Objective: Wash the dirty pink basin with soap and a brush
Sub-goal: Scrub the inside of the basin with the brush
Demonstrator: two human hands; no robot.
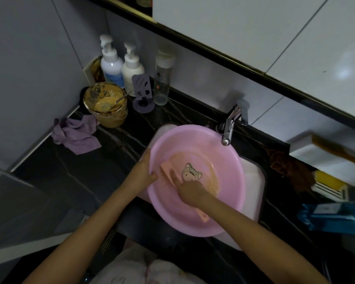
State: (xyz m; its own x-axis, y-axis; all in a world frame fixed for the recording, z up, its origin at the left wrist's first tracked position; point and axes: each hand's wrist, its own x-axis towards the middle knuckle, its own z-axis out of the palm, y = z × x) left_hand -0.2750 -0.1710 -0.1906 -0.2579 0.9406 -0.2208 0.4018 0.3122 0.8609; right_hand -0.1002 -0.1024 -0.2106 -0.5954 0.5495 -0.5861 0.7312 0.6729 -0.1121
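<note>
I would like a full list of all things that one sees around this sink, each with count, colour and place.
basin: 1, pink, in the sink
brush: 1, peach-pink, inside the basin
sink: 1, white, set in the counter
counter: 1, black
tap: 1, chrome, behind the basin
pump bottles: 2, white, back left corner
clear bottle: 1, white cap, right of the pump bottles
holder: 1, purple, before the bottles
tub: 1, smeared yellow-brown, left of the holder
purple cloth: 1, counter's left
brown cloth: 1, right of the sink
yellow block: 1, far right
packet: 1, blue, right edge
left hand: 1, holds the basin's rim
right hand: 1, grips the brush
</note>
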